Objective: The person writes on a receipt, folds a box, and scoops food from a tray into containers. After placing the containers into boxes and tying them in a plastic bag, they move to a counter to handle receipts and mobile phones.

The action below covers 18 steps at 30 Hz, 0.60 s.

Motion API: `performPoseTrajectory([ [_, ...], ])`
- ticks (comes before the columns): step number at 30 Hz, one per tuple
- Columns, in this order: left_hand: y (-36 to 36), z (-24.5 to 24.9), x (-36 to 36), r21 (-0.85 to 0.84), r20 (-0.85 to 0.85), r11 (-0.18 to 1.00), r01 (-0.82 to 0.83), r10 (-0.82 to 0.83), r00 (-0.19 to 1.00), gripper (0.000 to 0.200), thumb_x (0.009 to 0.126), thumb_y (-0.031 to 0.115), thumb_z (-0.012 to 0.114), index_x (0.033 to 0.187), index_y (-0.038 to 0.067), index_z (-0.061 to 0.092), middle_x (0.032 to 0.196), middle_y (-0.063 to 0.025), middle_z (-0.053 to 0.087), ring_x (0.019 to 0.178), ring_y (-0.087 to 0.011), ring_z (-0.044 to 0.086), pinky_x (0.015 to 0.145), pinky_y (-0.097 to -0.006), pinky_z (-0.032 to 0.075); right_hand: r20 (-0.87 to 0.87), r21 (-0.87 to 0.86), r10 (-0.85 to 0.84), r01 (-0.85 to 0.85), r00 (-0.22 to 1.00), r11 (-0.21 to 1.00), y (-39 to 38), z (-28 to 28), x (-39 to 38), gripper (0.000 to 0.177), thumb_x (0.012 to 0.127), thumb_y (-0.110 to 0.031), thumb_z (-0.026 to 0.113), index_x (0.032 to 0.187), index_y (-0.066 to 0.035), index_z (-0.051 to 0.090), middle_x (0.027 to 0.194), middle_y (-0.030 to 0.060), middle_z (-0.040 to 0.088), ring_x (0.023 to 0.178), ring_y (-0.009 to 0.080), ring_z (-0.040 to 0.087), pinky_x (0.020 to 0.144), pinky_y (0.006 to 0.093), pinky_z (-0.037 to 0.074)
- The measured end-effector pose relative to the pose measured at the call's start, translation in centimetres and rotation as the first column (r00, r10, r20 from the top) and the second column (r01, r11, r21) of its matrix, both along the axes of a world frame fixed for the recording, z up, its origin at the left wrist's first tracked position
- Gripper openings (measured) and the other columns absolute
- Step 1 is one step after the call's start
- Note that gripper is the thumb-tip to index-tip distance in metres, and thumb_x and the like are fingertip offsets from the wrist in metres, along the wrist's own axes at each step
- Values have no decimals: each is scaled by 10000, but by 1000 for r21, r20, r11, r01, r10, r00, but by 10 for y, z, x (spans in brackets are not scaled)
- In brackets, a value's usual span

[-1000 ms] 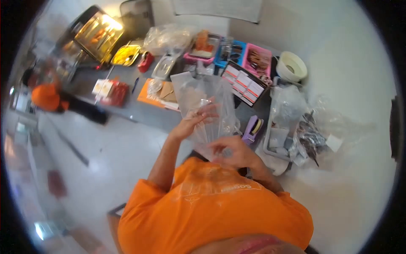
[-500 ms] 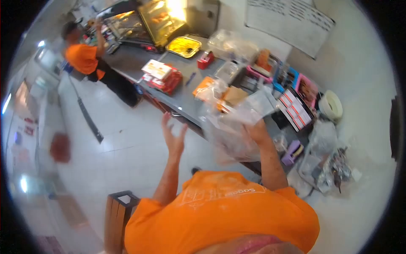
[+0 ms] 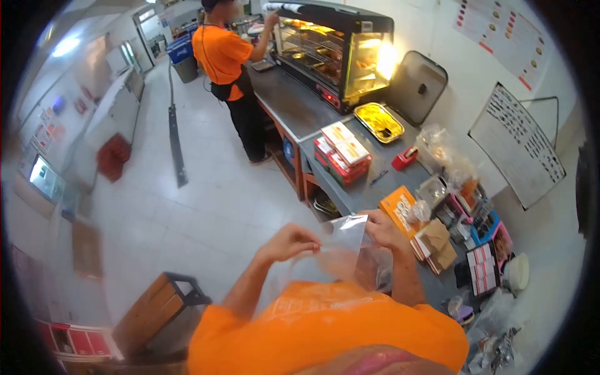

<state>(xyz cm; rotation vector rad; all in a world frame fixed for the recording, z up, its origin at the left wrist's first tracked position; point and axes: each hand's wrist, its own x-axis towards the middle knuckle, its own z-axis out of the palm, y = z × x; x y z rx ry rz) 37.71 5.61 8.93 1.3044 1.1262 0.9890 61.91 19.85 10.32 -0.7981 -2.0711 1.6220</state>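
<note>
The person holds a clear plastic bag [image 3: 350, 240] with both hands, in front of the orange T-shirt [image 3: 337, 319] and near the edge of the desk [image 3: 278, 94]. The left hand [image 3: 289, 242] is at the left side of the bag; its fingers are closed together and pinch the edge of the plastic. The right hand [image 3: 384, 230] is at the other side, near the upper edge, and its fingers grip the bag there, although a part of them is hard to see. The bag is between the two hands, and its lower part hangs near the right forearm.

On the desk, just beyond the right hand, lies an orange box [image 3: 397, 205], with folded brown paper [image 3: 437, 240] beside it. Farther along are a stack of red and white boxes [image 3: 342, 153], a pen [image 3: 379, 177], a red tape dispenser [image 3: 405, 158] and a foil tray [image 3: 400, 134] with yellow food in it. Behind the tray stands a lit display warmer [image 3: 340, 56]. A co-worker [image 3: 222, 53] in orange stands beside this warmer, with one arm raised towards it.
</note>
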Motion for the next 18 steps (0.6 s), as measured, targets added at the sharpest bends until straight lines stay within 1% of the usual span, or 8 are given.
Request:
performPoseTrajectory([
  [2, 4, -12, -26, -66, -60, 997, -41, 37, 998, 140, 819, 129, 659, 829, -5, 695, 731, -45, 673, 661, -92, 612, 641, -241, 491, 253, -134, 10, 25, 967, 991, 13, 4, -31, 250, 833, -142, 514, 949, 39, 644, 801, 60, 655, 737, 117, 571, 661, 279, 469],
  [4, 14, -24, -49, -157, -170, 979, -127, 100, 980, 149, 822, 136, 652, 829, -6, 697, 749, -48, 678, 678, -94, 628, 645, -245, 500, 75, 32, 32, -34, 997, 999, 45, -56, -64, 256, 817, -170, 551, 937, 40, 636, 779, 102, 654, 714, 150, 588, 654, 302, 473],
  [8, 16, -72, -101, -191, 85, 914, -357, 378, 922, 235, 858, 204, 656, 953, -11, 659, 821, -48, 659, 735, -116, 610, 630, -269, 506, 267, 277, -105, 29, 958, 961, 89, -78, -141, 223, 829, -211, 580, 919, -19, 650, 681, 106, 620, 570, 165, 572, 532, 303, 445],
  [10, 11, -95, -129, -255, -74, 849, -464, 461, 884, 237, 873, 182, 626, 1023, -2, 629, 877, -57, 650, 755, -120, 602, 655, -287, 512, 154, 938, -381, -14, 912, 345, 108, -109, -181, 261, 812, -257, 593, 919, -28, 656, 725, 143, 645, 605, 256, 609, 555, 346, 459],
  [12, 17, -124, -158, -593, 137, 346, -727, 933, 332, 195, 860, 165, 632, 959, -3, 636, 830, -43, 641, 727, -116, 590, 674, -280, 507, 385, 650, -69, -217, 920, 728, 129, -130, -234, 318, 806, -308, 612, 947, -27, 662, 828, 169, 670, 708, 311, 640, 643, 368, 489],
  [13, 20, -123, -167, -575, 139, 324, -751, 944, 300, 195, 860, 165, 632, 959, -3, 636, 830, -43, 641, 727, -116, 590, 674, -280, 507, 410, 376, 193, -358, 892, 855, 130, -125, -258, 330, 803, -312, 619, 954, -22, 663, 855, 166, 676, 740, 296, 649, 674, 360, 496],
  [15, 25, -131, -166, -453, 310, 290, -843, 938, 156, 159, 844, 161, 638, 887, 8, 628, 776, -33, 623, 719, -114, 578, 624, -265, 488, 336, -57, 555, -571, 761, 819, 112, -109, -297, 370, 806, -361, 628, 932, -16, 673, 829, 125, 684, 721, 230, 648, 672, 338, 494],
  [18, 55, -124, -165, -233, 130, 345, -909, 938, 322, 127, 809, 139, 647, 854, 23, 624, 757, -32, 617, 692, -119, 580, 563, -267, 469, 221, -91, 650, -648, 727, 756, 85, -138, -366, 392, 805, -383, 631, 847, 4, 673, 728, 63, 659, 662, 166, 615, 616, 307, 475],
])
